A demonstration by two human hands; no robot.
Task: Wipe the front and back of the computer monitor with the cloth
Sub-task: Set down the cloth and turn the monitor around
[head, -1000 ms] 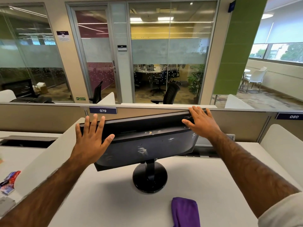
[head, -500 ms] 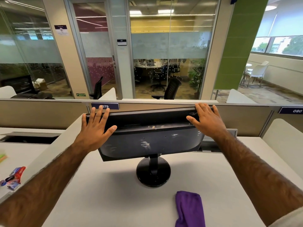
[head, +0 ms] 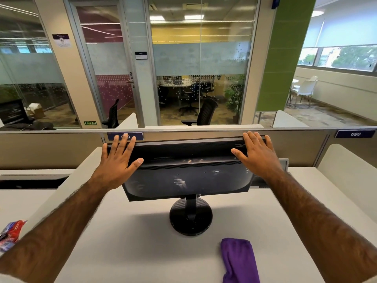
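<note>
Left hand [head: 117, 160] and right hand [head: 256, 153], fingers spread flat, steady the monitor [head: 187, 176]; picking up the cloth [head: 239, 260] likely comes next

Black monitor [head: 187, 178] stands back-facing, smudged, on its round base; purple cloth [head: 239, 260] lies crumpled near it.

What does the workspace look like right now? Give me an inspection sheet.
Surface: white desk, mostly bare.
Job's things: monitor on round stand, back side toward the camera, smudged; purple cloth lying on the desk, untouched.
Clutter: red-blue wrapper at the left edge.
Grippers: left hand and right hand flat on the monitor's top corners, fingers spread, holding nothing else.
Cables: nothing seen.
Surroundings: partition behind the desk, glass-walled offices, chairs.
</note>
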